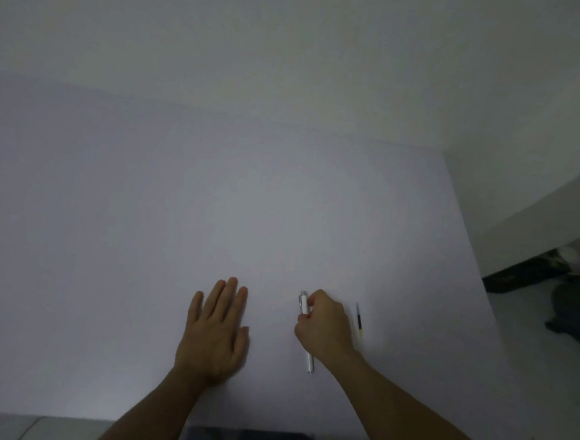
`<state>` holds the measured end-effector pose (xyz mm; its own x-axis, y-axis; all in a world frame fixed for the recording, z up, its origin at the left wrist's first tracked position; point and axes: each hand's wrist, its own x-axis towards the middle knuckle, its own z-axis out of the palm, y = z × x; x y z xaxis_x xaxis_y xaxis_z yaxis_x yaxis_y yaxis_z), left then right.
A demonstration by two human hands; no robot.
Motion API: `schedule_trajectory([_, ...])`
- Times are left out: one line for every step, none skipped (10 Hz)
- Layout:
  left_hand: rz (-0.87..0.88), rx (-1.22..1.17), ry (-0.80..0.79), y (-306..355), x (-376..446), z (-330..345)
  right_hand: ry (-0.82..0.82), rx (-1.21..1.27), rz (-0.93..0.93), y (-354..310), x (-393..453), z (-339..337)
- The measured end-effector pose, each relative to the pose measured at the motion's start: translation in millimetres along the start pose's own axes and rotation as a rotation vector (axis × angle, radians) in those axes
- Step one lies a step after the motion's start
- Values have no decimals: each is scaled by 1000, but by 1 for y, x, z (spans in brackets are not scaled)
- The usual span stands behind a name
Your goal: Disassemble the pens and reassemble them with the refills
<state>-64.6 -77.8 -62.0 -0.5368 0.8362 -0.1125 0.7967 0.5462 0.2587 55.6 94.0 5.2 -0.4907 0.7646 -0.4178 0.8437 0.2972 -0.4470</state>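
1. Hands of mine rest on a plain white table point(214, 197), seen from above in dim light, with a pale wall behind it.
2. My left hand point(215, 331) lies flat on the tabletop, palm down, fingers straight and close together, holding nothing.
3. My right hand point(324, 325) is curled into a loose fist, closed around the middle of a white pen point(305, 303).
4. That pen lies roughly lengthwise, pointing away from me; its silver clip end sticks out beyond my knuckles, and its silver tip point(310, 364) shows below my wrist, near the table surface.
5. Just to the right of my right hand, a thin refill point(359, 322) lies on the table, dark along its upper part and yellow toward the near end, apart from my fingers.
6. My two hands are well apart, with bare table between them.
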Motion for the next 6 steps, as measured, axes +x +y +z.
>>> schedule_trajectory([-8,-6,7,-2,-1,0,10,-30,-4,0,-2,2])
schedule_trajectory([-5,-19,9,-2,-1,0,14,-98,8,-4,-2,3])
schedule_trajectory([-6,-16,-1,-2,-1,-2,33,-126,11,-5,-3,3])
schedule_trajectory([-10,-45,-7,-2,-1,-5,66,-91,27,-5,-7,1])
schedule_trajectory([22,-72,-6,-6,-4,-8,90,-73,31,-1,-16,-3])
schedule_trajectory([77,-66,-50,-9,-2,-18,95,-56,43,3,-27,-11])
